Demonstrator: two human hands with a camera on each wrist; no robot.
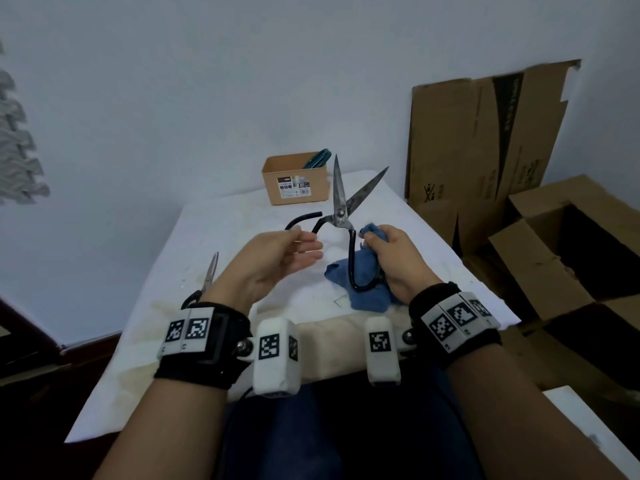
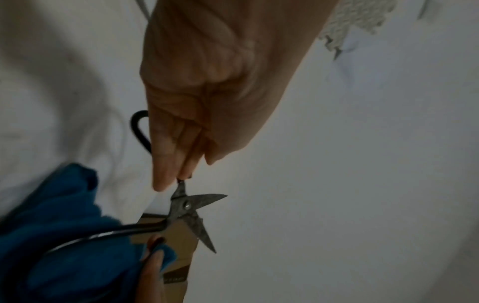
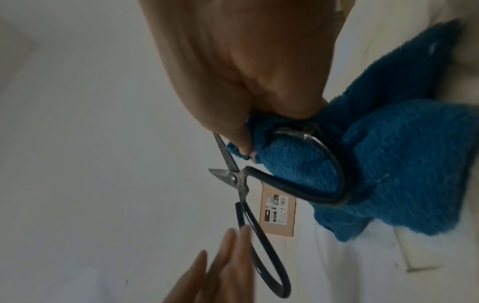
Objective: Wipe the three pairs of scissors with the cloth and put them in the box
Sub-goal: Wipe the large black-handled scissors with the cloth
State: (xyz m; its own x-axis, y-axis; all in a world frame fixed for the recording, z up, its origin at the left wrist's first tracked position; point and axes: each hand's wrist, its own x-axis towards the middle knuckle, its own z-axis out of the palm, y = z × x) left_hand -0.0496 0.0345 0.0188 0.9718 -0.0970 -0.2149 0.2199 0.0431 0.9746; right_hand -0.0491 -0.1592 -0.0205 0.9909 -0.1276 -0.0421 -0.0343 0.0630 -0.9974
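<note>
One pair [image 1: 317, 160] is boxed; large scissors [image 1: 341, 206] are gripped through cloth [image 1: 360, 278] by the right hand [image 1: 391, 258], left hand [image 1: 277, 258] released; small scissors [image 1: 207, 277] remain.

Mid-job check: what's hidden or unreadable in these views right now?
- Teal-handled scissors: blades hidden by the box wall, head view.
- Small scissors: handles covered by the left hand and wrist, head view.
- Box label: print too small.
- Large scissors: right hand and blue cloth cover part of one handle loop.
</note>
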